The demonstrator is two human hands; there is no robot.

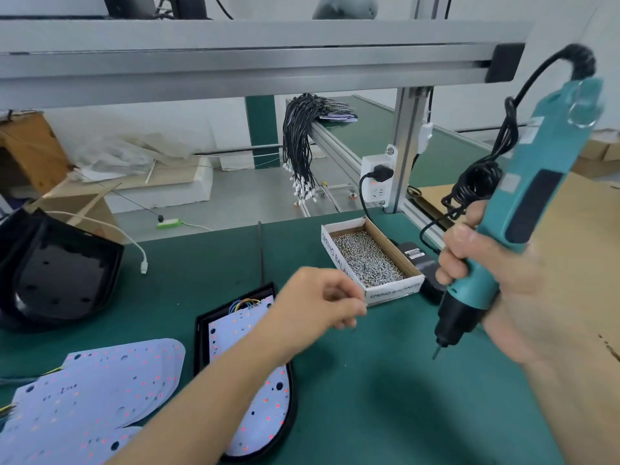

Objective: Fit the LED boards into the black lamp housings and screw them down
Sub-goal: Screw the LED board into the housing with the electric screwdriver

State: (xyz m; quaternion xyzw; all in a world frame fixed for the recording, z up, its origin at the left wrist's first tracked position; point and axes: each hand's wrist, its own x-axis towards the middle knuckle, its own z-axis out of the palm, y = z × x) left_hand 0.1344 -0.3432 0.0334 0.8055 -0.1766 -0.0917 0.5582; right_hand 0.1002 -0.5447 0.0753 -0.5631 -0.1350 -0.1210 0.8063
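Take the box of screws [370, 261] as your landmark on the green mat [369, 397]. Far to its left sits a stack of empty black housings [57, 270], hollow side up, waiting their turn. Nearer you and left of the box lies the loose pile of LED boards [90, 397], within easy reach for the next fit. Just left of the box and below it, one LED board [265, 394] already lies inside its black lamp housing [201, 347], wires at the far end, so this one looks ready for screwing.

Right of the box, your right hand [486, 273] is wrapped firmly round the teal electric screwdriver [513, 213], bit pointing down above the mat, poised to drive. Your left hand [322, 300], just before the box, has its fingers curled with the tips pinched together; whether they hold a screw is too blurred to tell.
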